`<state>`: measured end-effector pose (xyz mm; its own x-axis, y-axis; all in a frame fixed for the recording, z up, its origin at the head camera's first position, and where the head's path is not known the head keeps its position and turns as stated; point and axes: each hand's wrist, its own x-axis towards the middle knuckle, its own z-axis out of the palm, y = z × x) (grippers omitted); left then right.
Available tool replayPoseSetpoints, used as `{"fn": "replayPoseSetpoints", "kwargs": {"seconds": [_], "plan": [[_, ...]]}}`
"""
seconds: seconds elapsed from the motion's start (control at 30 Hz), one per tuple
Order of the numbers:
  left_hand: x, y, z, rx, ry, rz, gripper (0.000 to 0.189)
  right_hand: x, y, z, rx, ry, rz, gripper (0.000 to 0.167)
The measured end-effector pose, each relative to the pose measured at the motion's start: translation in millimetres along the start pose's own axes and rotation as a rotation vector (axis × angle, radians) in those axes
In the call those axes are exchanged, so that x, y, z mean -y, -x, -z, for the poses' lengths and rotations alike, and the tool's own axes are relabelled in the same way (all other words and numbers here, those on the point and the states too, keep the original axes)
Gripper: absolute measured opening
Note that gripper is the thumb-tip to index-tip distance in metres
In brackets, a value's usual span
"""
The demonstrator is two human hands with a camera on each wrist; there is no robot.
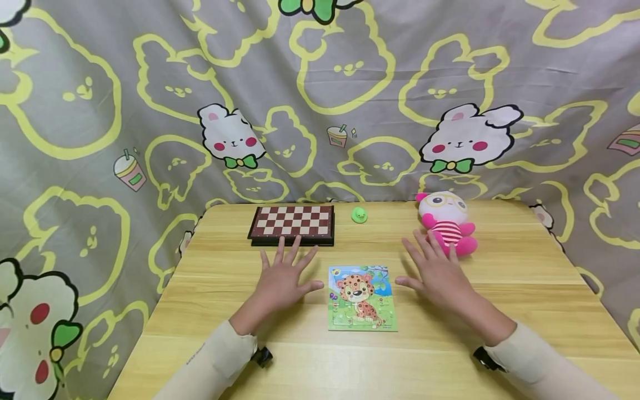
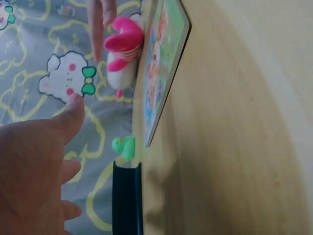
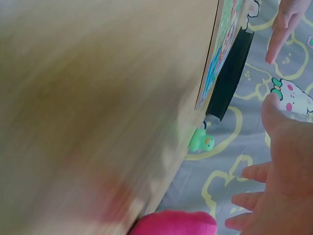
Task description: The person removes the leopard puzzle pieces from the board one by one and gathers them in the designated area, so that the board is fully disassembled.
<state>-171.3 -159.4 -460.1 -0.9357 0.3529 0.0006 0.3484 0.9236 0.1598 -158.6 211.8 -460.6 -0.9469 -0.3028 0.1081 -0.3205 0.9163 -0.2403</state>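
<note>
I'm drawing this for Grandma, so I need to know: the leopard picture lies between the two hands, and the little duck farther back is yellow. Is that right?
Almost. The little duck is green, not yellow; the head view shows it. The rest is right: it sits farther back, and the leopard picture lies between the left hand and the right hand.
</note>
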Motion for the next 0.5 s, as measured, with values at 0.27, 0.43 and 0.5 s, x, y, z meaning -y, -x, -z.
{"fn": "replayPoseSetpoints", "kwargs": {"seconds": [0.27,0.43,0.5], "plan": [[-12.1,7.3,-9.7,0.047,0.075,-0.024,0.082,9,-1.7,-7,-0.021,0.001,0.065,0.095],[-17.8,15.9,-18.4,0.119,0.122,-0.066,0.083,17,-2.9,-11,-0.015,-0.016,0.089,0.095],[-19.2,18.7,-22.1,0.135,0.129,-0.087,0.083,20,-3.3,-14,-0.004,-0.023,0.097,0.095]]}}
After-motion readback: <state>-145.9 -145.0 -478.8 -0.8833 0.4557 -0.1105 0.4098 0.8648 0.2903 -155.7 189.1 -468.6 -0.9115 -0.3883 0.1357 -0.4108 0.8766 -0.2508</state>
